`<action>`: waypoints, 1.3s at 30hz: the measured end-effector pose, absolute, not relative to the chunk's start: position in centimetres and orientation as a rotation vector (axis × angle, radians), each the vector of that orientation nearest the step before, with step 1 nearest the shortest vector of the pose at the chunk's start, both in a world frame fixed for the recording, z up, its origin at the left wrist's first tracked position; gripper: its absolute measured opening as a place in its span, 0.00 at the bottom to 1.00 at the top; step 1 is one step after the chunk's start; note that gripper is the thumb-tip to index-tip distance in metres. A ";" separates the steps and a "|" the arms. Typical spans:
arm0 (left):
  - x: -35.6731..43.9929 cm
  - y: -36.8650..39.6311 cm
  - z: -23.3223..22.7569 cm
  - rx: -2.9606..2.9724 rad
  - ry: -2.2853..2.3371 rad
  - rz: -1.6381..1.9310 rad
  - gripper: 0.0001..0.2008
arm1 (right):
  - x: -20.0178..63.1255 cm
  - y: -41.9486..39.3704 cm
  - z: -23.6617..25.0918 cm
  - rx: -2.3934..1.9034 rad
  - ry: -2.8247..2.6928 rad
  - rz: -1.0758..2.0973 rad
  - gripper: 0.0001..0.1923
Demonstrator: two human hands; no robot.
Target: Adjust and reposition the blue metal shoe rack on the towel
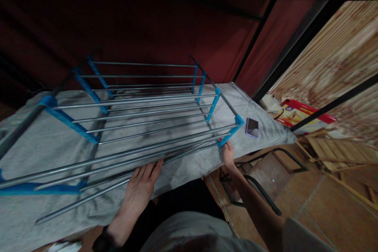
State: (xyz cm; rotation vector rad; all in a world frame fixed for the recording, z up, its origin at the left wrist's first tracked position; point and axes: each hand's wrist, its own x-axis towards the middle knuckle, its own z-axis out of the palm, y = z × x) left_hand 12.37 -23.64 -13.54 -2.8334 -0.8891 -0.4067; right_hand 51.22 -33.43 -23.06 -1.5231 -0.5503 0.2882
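Left hand [140,187] on rod [88,199], right hand [228,154] at blue bracket [229,135], grips unclear, phone [252,128], chair [267,173] nearby

Rack [136,101]: on the table [189,171], from left side to right of middle.
Loose tube [82,201]: before the rack, along near edge.
Phone [252,128]: right of the rack.
Chair [271,173]: beside near edge, at right.
Box [304,114]: beyond right corner.

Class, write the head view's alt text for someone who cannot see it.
A person's left hand is at a metal rod and the right hand at a blue bracket, along the near side of a metal-tube rack on gray cloth. A phone lies to the right.
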 end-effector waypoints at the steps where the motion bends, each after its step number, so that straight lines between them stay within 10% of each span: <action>1: 12.1 -23.9 -13.7 -2.838 -0.910 -0.411 0.32 | 51.2 -33.5 -23.0 -1.525 -0.553 0.288 0.17; 39: 11.4 -22.8 -13.7 -2.952 -0.789 -0.658 0.30 | 49.9 -35.2 -19.5 -1.514 -0.658 0.263 0.26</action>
